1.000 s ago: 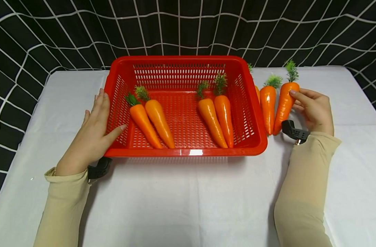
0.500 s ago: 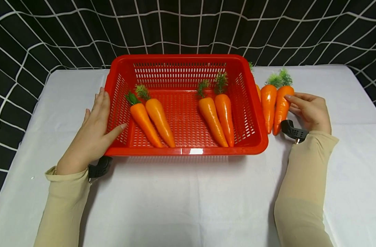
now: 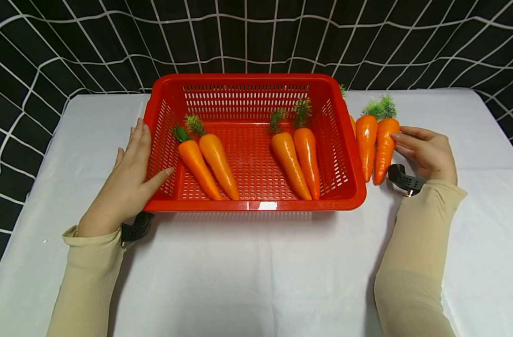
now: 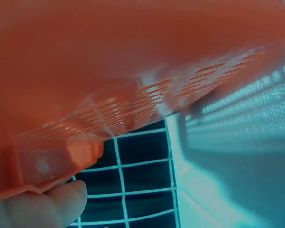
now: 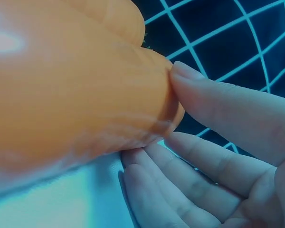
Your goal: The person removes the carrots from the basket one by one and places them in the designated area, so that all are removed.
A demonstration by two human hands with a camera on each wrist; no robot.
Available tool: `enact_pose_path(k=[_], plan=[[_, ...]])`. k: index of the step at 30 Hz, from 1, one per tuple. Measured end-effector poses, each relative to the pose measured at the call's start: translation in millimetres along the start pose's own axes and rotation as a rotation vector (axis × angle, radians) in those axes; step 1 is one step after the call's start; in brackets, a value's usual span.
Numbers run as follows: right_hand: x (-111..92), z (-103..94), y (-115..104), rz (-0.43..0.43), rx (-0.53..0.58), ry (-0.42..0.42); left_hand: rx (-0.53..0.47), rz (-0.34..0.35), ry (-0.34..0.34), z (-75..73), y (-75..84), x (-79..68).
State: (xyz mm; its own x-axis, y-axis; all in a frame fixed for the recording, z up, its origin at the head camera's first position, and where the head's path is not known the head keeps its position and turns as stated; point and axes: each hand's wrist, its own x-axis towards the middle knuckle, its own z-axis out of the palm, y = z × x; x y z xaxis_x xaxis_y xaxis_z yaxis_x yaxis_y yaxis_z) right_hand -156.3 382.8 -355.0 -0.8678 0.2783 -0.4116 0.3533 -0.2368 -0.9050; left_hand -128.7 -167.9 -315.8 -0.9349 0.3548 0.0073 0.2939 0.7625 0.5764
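My left hand (image 3: pixel 127 182) lies along the left side of a red plastic basket (image 3: pixel 248 206), its fingers extended and its thumb over the rim. In the left wrist view a fingertip touches the basket rim (image 4: pixel 31 187). My right hand (image 3: pixel 431 152) is at the right side of an orange carrot (image 3: pixel 384 150) on the table. In the right wrist view the thumb touches the thick end of this carrot (image 5: pixel 99 95), and the other fingers lie loosely at its lower edge. Another carrot (image 3: pixel 366 145) lies close along its left side.
Inside the basket, two carrots (image 3: pixel 217 164) lie at the left and two carrots (image 3: pixel 307 159) at the right. A further carrot (image 3: pixel 352 125) is mostly hidden behind the basket's right wall. The white tablecloth (image 3: pixel 239 271) meets a black curtain (image 3: pixel 256 42) with white grid lines.
My right hand moved the carrot left against its neighbour and lowered it; the hand has since shifted slightly right, away from it. The left hand stays at the basket.
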Motion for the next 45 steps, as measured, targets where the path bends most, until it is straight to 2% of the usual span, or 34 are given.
enact_pose_path(k=[7, 22, 29, 36, 39, 45], plan=[[2.2, -2.3, -0.6, -0.072, 0.047, -0.01, 0.0, 0.005, 0.0, 0.0, -0.9, -0.3], [1.2, -1.2, -4.2, -0.055, -0.022, 0.019, 0.0, 0.005, 0.012, 0.1, -0.8, -0.8], [-1.9, -1.1, -5.5, -0.077, 0.08, 0.016, -0.002, 0.002, 0.009, -0.2, -0.1, -0.8], [-7.1, 4.3, -10.9, -0.182, 0.203, -0.006, 0.004, 0.01, 0.015, -0.2, 0.2, -0.3], [-10.8, 7.7, -15.4, -0.2, 0.248, -0.008, 0.004, 0.008, 0.015, 0.1, 0.2, 0.1], [-18.1, 17.9, -26.1, -0.219, 0.288, -0.026, 0.005, 0.003, 0.012, 0.4, -0.2, 0.4]])
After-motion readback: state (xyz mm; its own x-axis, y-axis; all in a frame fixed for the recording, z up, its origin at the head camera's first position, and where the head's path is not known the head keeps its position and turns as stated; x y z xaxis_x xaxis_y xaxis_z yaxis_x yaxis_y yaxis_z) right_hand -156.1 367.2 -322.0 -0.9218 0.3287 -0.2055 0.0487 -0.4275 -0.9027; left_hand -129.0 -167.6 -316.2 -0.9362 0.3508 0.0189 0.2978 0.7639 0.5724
